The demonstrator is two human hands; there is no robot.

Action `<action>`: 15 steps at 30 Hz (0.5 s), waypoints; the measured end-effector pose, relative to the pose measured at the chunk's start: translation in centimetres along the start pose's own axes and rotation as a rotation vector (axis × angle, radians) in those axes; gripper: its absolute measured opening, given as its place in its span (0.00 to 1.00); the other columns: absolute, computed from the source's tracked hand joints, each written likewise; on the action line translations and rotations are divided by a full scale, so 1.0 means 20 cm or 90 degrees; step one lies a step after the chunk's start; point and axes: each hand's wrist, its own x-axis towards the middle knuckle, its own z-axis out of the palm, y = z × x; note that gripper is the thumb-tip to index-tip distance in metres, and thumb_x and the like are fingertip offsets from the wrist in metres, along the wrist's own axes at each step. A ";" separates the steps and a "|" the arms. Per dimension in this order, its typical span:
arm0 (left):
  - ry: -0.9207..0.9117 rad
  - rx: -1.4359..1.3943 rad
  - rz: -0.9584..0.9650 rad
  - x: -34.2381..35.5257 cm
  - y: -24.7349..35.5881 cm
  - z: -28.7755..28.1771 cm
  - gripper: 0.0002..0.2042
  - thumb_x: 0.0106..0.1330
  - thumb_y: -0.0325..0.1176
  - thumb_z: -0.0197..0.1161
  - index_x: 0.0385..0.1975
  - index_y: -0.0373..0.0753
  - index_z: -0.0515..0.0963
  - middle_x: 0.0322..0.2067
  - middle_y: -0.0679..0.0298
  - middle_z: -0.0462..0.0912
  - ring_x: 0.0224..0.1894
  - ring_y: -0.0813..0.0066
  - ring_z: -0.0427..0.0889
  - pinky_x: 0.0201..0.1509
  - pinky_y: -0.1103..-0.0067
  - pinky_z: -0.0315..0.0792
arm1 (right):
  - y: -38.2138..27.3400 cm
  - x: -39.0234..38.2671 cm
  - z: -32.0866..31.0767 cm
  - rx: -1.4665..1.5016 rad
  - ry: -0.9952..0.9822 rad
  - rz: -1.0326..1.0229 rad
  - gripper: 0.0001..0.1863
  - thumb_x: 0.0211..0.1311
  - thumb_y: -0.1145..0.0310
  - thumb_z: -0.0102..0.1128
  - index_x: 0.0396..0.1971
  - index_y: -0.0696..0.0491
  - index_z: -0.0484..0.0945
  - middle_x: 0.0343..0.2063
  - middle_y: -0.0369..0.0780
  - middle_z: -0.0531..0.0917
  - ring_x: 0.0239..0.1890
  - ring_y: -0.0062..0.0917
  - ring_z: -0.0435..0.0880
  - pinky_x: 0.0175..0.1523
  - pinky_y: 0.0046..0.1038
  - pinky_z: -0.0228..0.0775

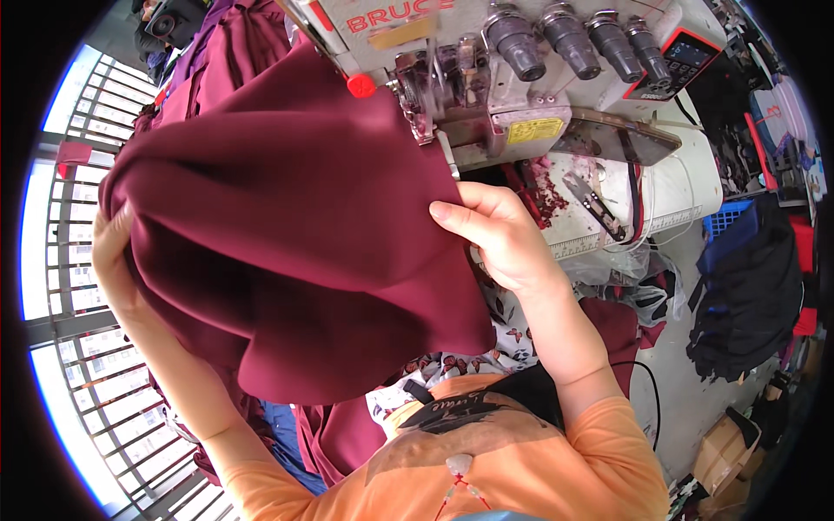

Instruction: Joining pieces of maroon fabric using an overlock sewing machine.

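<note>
A large maroon fabric piece (313,208) spreads in folds between my two hands, its far edge lying under the head of a white overlock sewing machine (473,87). At the left, my left hand (113,239) is closed on the fabric's outer fold, the cloth hiding part of the fingers. My right hand (495,230) pinches the right edge between thumb and fingers, just below the machine's presser foot area. Where the needle meets the cloth cannot be made out clearly. The lower part of the fabric hangs toward my lap.
Thread snips (598,207) and maroon lint lie on the white machine table (678,187), near a phone (618,137). More maroon fabric (221,56) is heaped at the far left. A barred window (95,365) lines the left; dark cloth (751,286) hangs over a blue crate at the right.
</note>
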 end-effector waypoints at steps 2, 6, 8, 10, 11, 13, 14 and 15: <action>0.023 0.011 -0.008 0.08 0.04 0.03 0.17 0.56 0.25 0.53 0.46 0.29 0.68 0.40 0.53 0.76 0.41 0.65 0.78 0.48 0.75 0.72 | -0.01 0.00 0.00 -0.095 0.009 0.028 0.12 0.58 0.74 0.54 0.41 0.62 0.75 0.38 0.39 0.80 0.40 0.19 0.77 0.47 0.21 0.67; -0.027 0.036 -0.059 0.34 0.09 0.05 0.15 0.57 0.25 0.54 0.46 0.31 0.70 0.40 0.56 0.77 0.40 0.68 0.78 0.47 0.77 0.72 | -0.01 0.00 -0.02 -0.162 0.037 0.079 0.12 0.58 0.73 0.55 0.41 0.62 0.75 0.36 0.38 0.80 0.38 0.18 0.77 0.46 0.20 0.67; -0.049 0.049 -0.085 0.46 0.15 0.06 0.15 0.58 0.26 0.54 0.46 0.32 0.70 0.39 0.56 0.77 0.40 0.69 0.78 0.47 0.77 0.73 | -0.01 0.00 0.00 -0.165 0.049 0.055 0.12 0.57 0.72 0.55 0.40 0.62 0.75 0.35 0.37 0.80 0.37 0.17 0.77 0.45 0.19 0.68; -0.080 0.058 -0.118 0.56 0.15 0.11 0.15 0.58 0.27 0.54 0.46 0.32 0.70 0.38 0.57 0.78 0.40 0.70 0.78 0.47 0.77 0.73 | -0.01 0.00 0.00 -0.078 0.063 0.034 0.13 0.57 0.72 0.56 0.40 0.62 0.75 0.35 0.37 0.80 0.37 0.16 0.77 0.44 0.19 0.68; -0.017 0.151 -0.083 0.59 0.14 0.16 0.15 0.58 0.28 0.55 0.46 0.33 0.70 0.37 0.58 0.78 0.39 0.71 0.78 0.46 0.77 0.72 | -0.01 0.00 0.00 0.009 0.075 0.014 0.13 0.57 0.71 0.56 0.39 0.62 0.76 0.35 0.37 0.80 0.36 0.16 0.77 0.44 0.19 0.68; 0.046 0.352 0.003 0.71 0.04 0.20 0.16 0.58 0.31 0.57 0.46 0.34 0.70 0.35 0.61 0.79 0.39 0.72 0.78 0.46 0.76 0.71 | 0.00 0.00 0.00 -0.008 0.104 0.003 0.13 0.57 0.70 0.56 0.39 0.63 0.75 0.35 0.37 0.80 0.36 0.16 0.77 0.44 0.19 0.67; 0.031 0.658 0.182 0.76 0.02 0.06 0.16 0.58 0.35 0.57 0.45 0.36 0.71 0.35 0.61 0.80 0.39 0.68 0.78 0.45 0.76 0.69 | 0.00 -0.01 0.04 -0.015 0.103 -0.003 0.13 0.57 0.70 0.56 0.39 0.63 0.75 0.35 0.37 0.80 0.36 0.15 0.77 0.44 0.19 0.67; 0.126 0.880 0.425 0.70 -0.05 0.11 0.15 0.58 0.35 0.57 0.44 0.36 0.72 0.35 0.59 0.79 0.38 0.66 0.78 0.45 0.76 0.69 | -0.02 -0.02 0.05 -0.044 0.098 0.017 0.13 0.57 0.70 0.56 0.40 0.62 0.75 0.36 0.37 0.80 0.36 0.16 0.77 0.44 0.19 0.68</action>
